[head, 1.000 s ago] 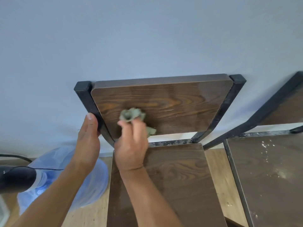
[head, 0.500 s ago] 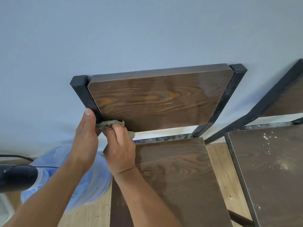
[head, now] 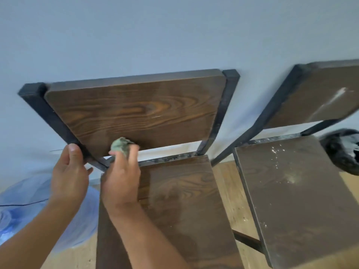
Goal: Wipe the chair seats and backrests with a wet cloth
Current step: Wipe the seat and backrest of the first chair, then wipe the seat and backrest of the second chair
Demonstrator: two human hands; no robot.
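A chair with a dark wood backrest (head: 139, 111) and wood seat (head: 180, 206) in a black metal frame stands against the wall. My right hand (head: 121, 181) presses a crumpled grey-green cloth (head: 120, 145) against the lower edge of the backrest, left of its middle. My left hand (head: 69, 175) grips the frame's left upright (head: 48, 117) just below the backrest. A second chair stands to the right; its seat (head: 297, 195) and backrest (head: 320, 96) carry white dust and specks.
A blue water jug (head: 23, 206) with a thin black cable across it sits on the floor at the left. A dark rounded object (head: 342, 150) juts in at the right edge. Light wood floor (head: 227, 183) shows between the chairs. A grey-blue wall is behind.
The cloth went from the backrest's middle down to its lower left corner, then a little right along the bottom edge. The view shifted right, showing more of the second chair. The left hand stays on the frame.
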